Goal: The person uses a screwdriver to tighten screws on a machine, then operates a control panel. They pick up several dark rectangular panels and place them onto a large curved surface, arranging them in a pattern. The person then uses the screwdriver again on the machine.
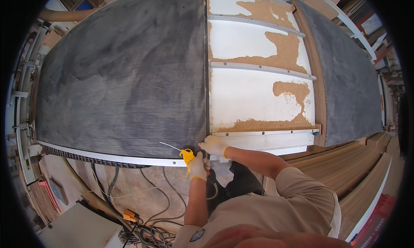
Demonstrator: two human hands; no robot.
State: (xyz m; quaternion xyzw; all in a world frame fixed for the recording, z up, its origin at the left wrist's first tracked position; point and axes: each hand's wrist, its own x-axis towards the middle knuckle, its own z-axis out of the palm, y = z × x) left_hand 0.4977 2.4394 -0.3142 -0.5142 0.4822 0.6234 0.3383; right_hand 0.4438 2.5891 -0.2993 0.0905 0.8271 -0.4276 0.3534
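My left hand (198,167), in a pale glove, is wrapped round a yellow air blow gun (188,155) at the front edge of a large dark grey panel (125,75). The gun's long thin nozzle points up and left over that panel. Just to the right, my gloved right hand (214,146) is closed at the panel's front right corner, fingertips pointing left. I cannot make out whether something is between its fingers. A narrow dark gap (207,75) runs away from me along the panel's right edge.
Right of the panel lies a worn white bed (250,92) with metal rails (263,69) and bare brown patches. Another dark panel (349,71) stands beyond it. Long brown boards (327,179) are stacked at my right. Cables (159,192) and a grey box (82,226) lie lower left.
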